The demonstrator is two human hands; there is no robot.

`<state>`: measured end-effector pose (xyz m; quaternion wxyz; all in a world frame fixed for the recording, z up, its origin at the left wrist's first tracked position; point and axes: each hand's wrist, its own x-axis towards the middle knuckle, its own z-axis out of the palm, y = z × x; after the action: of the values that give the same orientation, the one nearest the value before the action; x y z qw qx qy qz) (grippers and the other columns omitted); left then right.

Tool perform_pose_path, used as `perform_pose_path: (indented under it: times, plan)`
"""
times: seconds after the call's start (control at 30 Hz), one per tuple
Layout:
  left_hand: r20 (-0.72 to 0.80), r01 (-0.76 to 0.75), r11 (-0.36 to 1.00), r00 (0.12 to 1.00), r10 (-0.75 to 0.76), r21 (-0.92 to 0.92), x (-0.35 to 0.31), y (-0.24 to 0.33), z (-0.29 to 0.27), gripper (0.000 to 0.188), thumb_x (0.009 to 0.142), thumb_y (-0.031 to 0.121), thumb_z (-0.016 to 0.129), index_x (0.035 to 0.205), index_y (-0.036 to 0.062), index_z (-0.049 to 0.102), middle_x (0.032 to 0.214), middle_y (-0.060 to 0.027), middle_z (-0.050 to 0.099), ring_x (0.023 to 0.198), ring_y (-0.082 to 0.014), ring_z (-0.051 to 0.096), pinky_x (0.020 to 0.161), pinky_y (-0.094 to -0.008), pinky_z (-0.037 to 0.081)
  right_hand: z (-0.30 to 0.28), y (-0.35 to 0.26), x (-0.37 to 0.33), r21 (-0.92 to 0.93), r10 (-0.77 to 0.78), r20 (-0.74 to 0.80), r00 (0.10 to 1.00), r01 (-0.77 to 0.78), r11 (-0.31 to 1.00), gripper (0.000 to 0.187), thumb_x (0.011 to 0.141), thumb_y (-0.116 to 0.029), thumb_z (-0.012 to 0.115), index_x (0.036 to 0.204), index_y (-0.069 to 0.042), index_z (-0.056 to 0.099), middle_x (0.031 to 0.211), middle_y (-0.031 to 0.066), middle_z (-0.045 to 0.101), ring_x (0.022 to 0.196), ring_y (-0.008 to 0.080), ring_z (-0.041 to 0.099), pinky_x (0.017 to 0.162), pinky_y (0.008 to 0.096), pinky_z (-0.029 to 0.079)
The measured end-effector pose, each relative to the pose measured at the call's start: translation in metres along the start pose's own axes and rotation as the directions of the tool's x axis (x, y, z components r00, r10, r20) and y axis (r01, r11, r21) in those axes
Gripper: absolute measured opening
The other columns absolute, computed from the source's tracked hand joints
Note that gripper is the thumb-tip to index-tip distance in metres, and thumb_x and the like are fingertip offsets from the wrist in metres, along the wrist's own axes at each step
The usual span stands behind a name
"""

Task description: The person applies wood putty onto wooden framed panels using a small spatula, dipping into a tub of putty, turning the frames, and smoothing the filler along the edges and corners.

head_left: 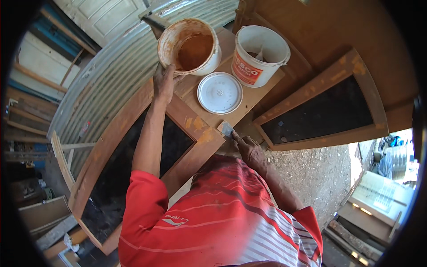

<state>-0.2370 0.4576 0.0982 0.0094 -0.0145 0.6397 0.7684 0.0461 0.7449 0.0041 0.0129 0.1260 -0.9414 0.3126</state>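
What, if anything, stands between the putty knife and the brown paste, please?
The round white lid lies between the putty knife in the right hand and the brown paste; the near bucket wall, by the left hand, does too.

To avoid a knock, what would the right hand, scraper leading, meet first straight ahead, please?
Probably the white lid, at its near-left edge, ahead of the scraper; depth is unclear.
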Motion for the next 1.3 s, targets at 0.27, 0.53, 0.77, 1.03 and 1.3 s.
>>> perform_pose_path:
  times: [0.27, 0.53, 0.77, 1.03, 1.3]
  plan:
    - [0.001, 0.010, 0.998, 1.000, -0.011, 0.065, -0.009, 0.006, 0.007, 0.043, 0.109, 0.018, 0.053, 0.149, 0.0042, 0.048, 0.138, -0.0139, 0.062, 0.120, -0.0240, 0.068, 0.098, -0.0410, 0.064, -0.025, -0.004, 0.019, -0.097, -0.006, 0.066, 0.998, 0.013, 0.995, 0.061, 0.100, -0.009, 0.060, 0.160, -0.014, 0.048, 0.106, 0.0184, 0.065, 0.094, 0.0392, 0.065, 0.086, 0.0509, 0.054]
    - [-0.035, -0.020, 0.999, 0.999, 0.021, 0.025, -0.002, 0.002, 0.014, 0.044, 0.109, 0.019, 0.053, 0.151, 0.0043, 0.048, 0.138, -0.0127, 0.063, 0.118, -0.0220, 0.069, 0.095, -0.0404, 0.065, -0.014, -0.002, 0.016, -0.169, 0.024, 0.106, 0.994, -0.006, 0.986, 0.070, 0.093, -0.002, 0.065, 0.160, -0.013, 0.046, 0.106, 0.0160, 0.063, 0.089, 0.0345, 0.065, 0.078, 0.0486, 0.057]
    - [-0.006, -0.044, 0.999, 0.999, 0.044, 0.020, -0.007, -0.001, 0.014, 0.051, 0.107, 0.018, 0.055, 0.155, 0.0058, 0.044, 0.137, -0.0143, 0.059, 0.117, -0.0240, 0.069, 0.087, -0.0377, 0.069, -0.021, -0.026, 0.013, -0.069, -0.030, -0.340, 0.940, 0.006, 0.998, 0.064, 0.095, -0.002, 0.063, 0.157, -0.011, 0.047, 0.109, 0.0192, 0.062, 0.094, 0.0385, 0.066, 0.081, 0.0490, 0.056]
    - [-0.002, -0.055, 0.997, 0.998, 0.055, 0.047, -0.011, 0.002, 0.017, 0.051, 0.105, 0.017, 0.052, 0.155, 0.0070, 0.045, 0.136, -0.0142, 0.062, 0.117, -0.0238, 0.069, 0.088, -0.0386, 0.069, -0.038, -0.029, 0.020, -0.074, 0.167, 0.034, 0.985, -0.164, 0.984, 0.068, 0.100, -0.004, 0.058, 0.164, -0.018, 0.041, 0.111, 0.0200, 0.063, 0.097, 0.0400, 0.063, 0.089, 0.0531, 0.054]
    - [-0.002, -0.056, 0.998, 0.998, 0.056, 0.039, -0.011, 0.001, 0.015, 0.050, 0.106, 0.017, 0.052, 0.155, 0.0077, 0.046, 0.139, -0.0131, 0.061, 0.119, -0.0225, 0.068, 0.092, -0.0405, 0.067, -0.013, -0.019, 0.005, -0.038, 0.107, -0.214, 0.971, -0.118, 0.992, 0.063, 0.103, -0.003, 0.056, 0.163, -0.002, 0.037, 0.114, 0.0259, 0.063, 0.096, 0.0425, 0.065, 0.085, 0.0486, 0.055]
